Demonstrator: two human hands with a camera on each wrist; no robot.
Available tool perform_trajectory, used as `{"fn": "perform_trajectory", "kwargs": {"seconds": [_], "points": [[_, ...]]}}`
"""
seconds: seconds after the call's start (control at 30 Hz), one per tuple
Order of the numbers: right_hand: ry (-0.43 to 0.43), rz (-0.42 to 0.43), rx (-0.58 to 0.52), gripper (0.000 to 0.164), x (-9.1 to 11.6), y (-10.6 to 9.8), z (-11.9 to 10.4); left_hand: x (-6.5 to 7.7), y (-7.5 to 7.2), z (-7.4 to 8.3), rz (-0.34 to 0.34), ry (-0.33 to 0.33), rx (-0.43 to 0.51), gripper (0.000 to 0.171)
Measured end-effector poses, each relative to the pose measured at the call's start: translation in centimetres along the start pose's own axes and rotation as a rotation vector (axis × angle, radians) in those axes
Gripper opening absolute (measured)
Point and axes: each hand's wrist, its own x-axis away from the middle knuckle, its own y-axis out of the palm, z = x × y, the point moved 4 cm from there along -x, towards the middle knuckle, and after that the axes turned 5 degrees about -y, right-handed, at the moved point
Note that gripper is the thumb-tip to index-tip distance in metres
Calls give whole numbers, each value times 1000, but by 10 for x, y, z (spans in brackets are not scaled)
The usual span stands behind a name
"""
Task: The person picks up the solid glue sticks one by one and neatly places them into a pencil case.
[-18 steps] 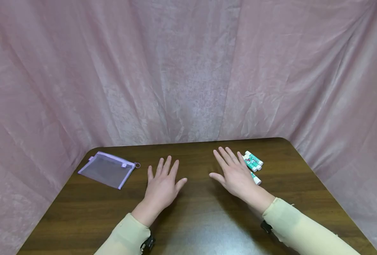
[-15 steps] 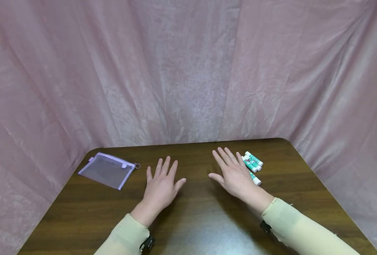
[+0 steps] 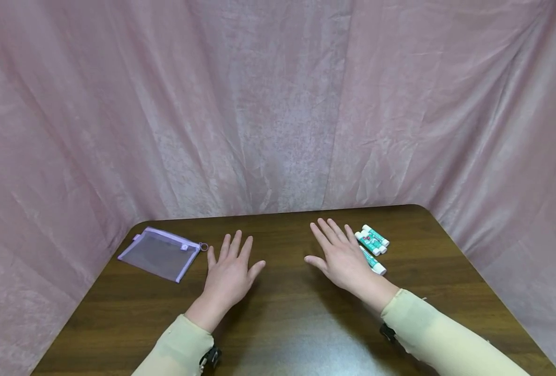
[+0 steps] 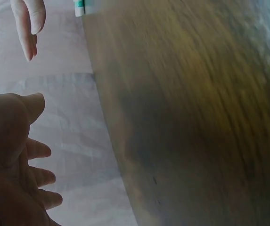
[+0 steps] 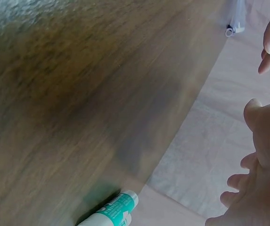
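My left hand (image 3: 229,277) hovers over the table with fingers spread, holding nothing. Just left of its fingers, a flat lilac mesh zip pouch (image 3: 160,256) lies with its ring pull (image 3: 204,246) toward the hand. My right hand (image 3: 344,261), also spread and bare, is held above the table on the other side. Close by its outer edge are several green-and-white glue sticks (image 3: 371,241), grouped side by side. One larger glue stick (image 3: 377,267) lies nearer me, partly covered by the right hand in the head view; its cap end (image 5: 131,197) shows in the right wrist view.
The dark wooden table (image 3: 282,324) has rounded far corners. Behind it and along both sides hangs a pink velvet curtain (image 3: 278,115). Dark wrist straps (image 3: 210,357) sit at the pale sleeves (image 3: 179,342).
My left hand has shifted slightly left, toward the pouch. The right hand has moved a little left too, uncovering more of the larger glue stick. The pouch and glue sticks lie as before.
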Motion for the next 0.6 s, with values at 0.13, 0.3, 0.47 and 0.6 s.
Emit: {"fn": "perform_trajectory", "kwargs": {"seconds": [0.13, 0.3, 0.47, 0.6], "points": [[4, -11, -1, 85, -2, 2, 0, -1, 0, -4, 4, -8, -2, 77], [9, -25, 2, 85, -5, 6, 1, -2, 2, -9, -5, -15, -5, 77], [8, -43, 10, 85, -7, 7, 1, -4, 2, -16, -3, -36, -2, 77], [10, -60, 7, 85, -9, 8, -1, -3, 0, -21, -9, -57, 16, 76]]}}
